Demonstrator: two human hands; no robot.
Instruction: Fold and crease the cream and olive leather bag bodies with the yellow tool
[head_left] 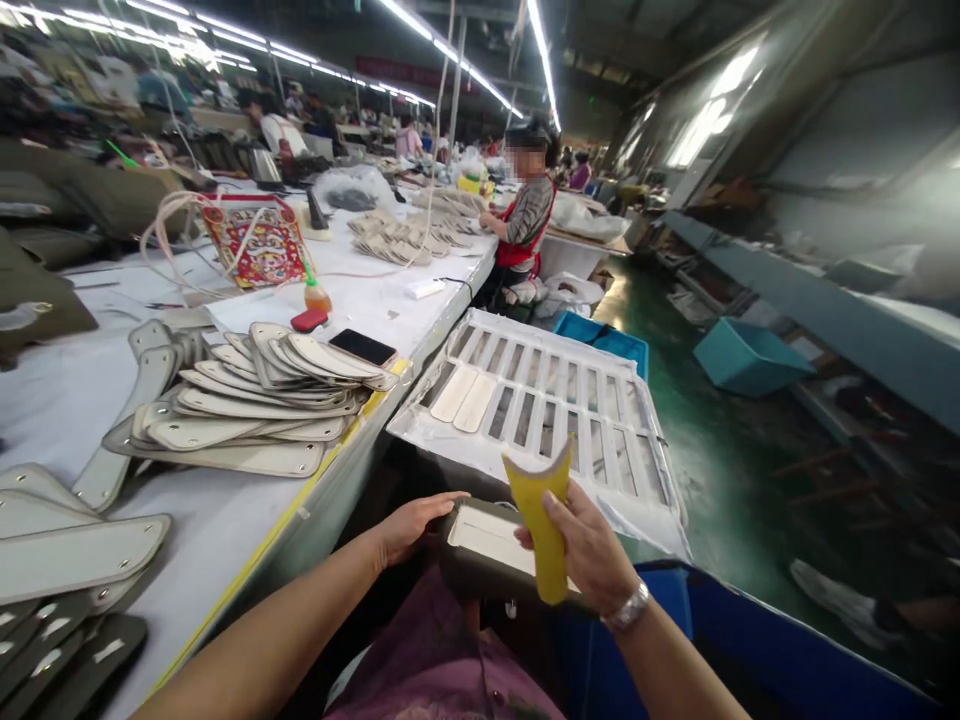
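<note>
My right hand (592,550), with a metal watch at the wrist, is closed around a flat yellow tool (546,530). This tool has a concave, notched top end and stands upright in my grip. Just below and behind it, close to my lap, is an olive-green bag piece (480,568) with a cream panel (484,532) facing up. My left hand (412,525) holds that piece at its left corner, fingers stretched along the edge and thumb hidden. The yellow tool covers part of the cream panel.
A white slatted rack (540,385) ahead carries two cream strips (463,398). Stacked pale panels (247,400), a phone (363,347) and a glue bottle (316,295) lie on the left table (180,490). A co-worker (525,215) stands farther along it. A blue bin (750,640) is at lower right.
</note>
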